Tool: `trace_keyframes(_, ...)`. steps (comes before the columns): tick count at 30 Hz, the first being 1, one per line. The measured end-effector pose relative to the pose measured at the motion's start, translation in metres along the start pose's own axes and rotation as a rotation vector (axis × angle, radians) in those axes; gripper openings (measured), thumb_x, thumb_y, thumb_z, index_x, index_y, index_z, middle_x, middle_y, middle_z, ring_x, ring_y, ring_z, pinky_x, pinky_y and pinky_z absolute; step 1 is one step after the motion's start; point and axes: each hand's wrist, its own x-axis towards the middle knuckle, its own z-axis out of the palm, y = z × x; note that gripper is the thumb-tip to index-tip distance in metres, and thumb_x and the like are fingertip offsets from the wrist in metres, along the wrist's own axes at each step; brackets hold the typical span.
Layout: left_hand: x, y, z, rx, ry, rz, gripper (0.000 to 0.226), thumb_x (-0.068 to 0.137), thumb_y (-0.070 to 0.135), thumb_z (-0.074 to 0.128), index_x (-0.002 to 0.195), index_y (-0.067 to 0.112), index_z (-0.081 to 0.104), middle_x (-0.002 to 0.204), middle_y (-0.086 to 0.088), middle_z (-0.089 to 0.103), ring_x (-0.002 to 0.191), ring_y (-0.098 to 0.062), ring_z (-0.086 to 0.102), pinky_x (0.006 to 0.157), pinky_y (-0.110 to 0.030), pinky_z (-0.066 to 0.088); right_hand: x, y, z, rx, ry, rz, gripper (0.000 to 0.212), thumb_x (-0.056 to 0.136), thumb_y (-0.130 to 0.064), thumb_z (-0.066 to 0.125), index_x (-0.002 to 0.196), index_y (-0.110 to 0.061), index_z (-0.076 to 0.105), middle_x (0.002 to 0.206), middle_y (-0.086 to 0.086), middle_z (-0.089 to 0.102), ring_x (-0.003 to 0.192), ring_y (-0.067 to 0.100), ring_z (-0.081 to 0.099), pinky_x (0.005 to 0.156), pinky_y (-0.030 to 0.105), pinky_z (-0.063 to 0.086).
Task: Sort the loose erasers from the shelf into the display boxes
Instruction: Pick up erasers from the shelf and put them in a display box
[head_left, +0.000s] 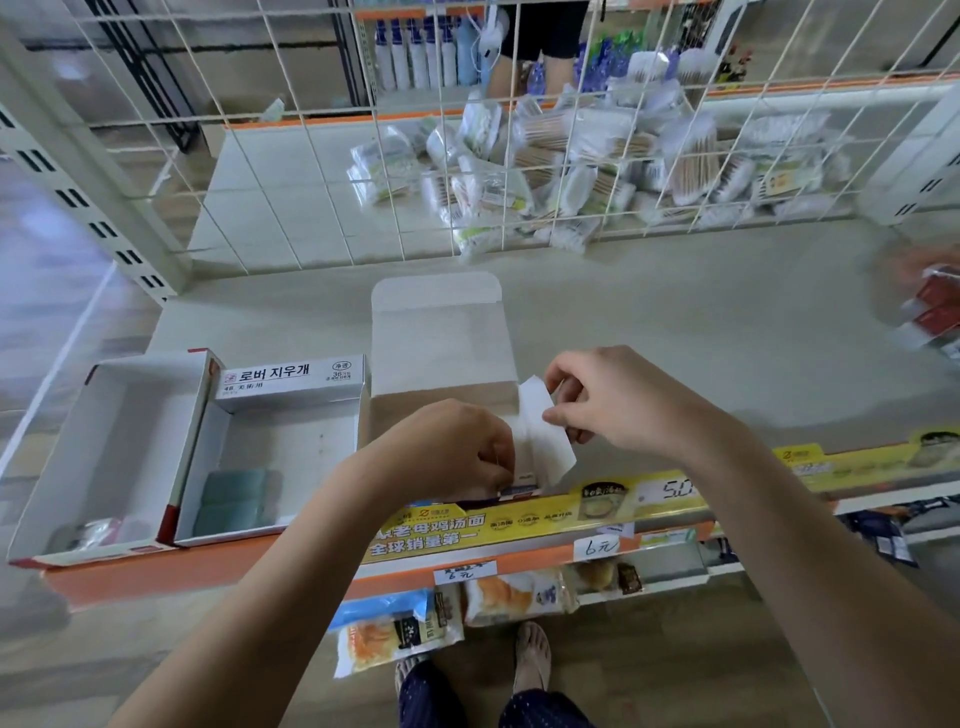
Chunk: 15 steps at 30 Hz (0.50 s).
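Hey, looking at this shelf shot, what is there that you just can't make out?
Head view only:
- Inside of the open white box: hidden by the left hand and right hand.
- What the left hand grips, beyond the white flap: covered by its fingers.
- Red packs at the right edge: blurred and cut off.
- Clear-wrapped item in the leftmost box: too blurred to identify.

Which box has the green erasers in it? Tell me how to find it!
Look at the front left of the beige shelf, where three open display boxes stand side by side. The one you want is the middle box, left of the left hand. Its raised grey lid bears printed Korean writing, and the green erasers lie at its near end; the red-edged box beside it has none.
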Motion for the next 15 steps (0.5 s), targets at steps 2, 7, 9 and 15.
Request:
trace_keyframes(2,0.001,0.0,-0.002,0.036,-0.011,0.031,0.01,0.082,0.029,0.063,0.09,0.028,0.07,0.078,0.014,0.063,0.074,-0.006,0.056,0.075,-0.027,0.051,-0.001,-0.002,0.0,0.006,0.006,0.011,0.014,0.088,-0.016,0.064,0.101,-0.016,0.059,0.079,-0.006,0.066,0.062,0.005,0.064,0.066,0.022,0.053)
trace_keyframes(7,0.004,0.004,-0.014,0.194,-0.021,0.129,0.015,0.087,0.034,0.058,0.099,0.03,0.065,0.091,0.013,0.063,0.086,-0.01,0.058,0.078,-0.027,0.049,-0.009,-0.006,-0.005,-0.004,0.024,0.065,0.015,0.09,-0.029,0.06,0.101,-0.02,0.062,0.084,-0.005,0.067,0.071,0.008,0.067,0.073,0.026,0.053)
trace_keyframes(9,0.009,0.006,-0.028,0.243,0.024,0.164,0.016,0.088,0.038,0.057,0.101,0.033,0.063,0.097,0.015,0.061,0.095,-0.008,0.056,0.082,-0.026,0.046,-0.013,-0.004,-0.011,-0.036,0.074,0.095,0.019,0.092,-0.033,0.056,0.104,-0.02,0.063,0.089,-0.005,0.066,0.079,0.009,0.065,0.076,0.026,0.052)
trace_keyframes(15,0.047,0.059,-0.066,0.431,0.271,0.359,0.02,0.091,0.041,0.049,0.105,0.032,0.059,0.107,0.009,0.059,0.105,-0.014,0.053,0.085,-0.03,0.043,-0.025,0.037,-0.035,-0.227,0.261,0.174,0.031,0.09,-0.025,0.056,0.12,-0.016,0.057,0.118,0.004,0.058,0.11,0.02,0.053,0.089,0.024,0.036)
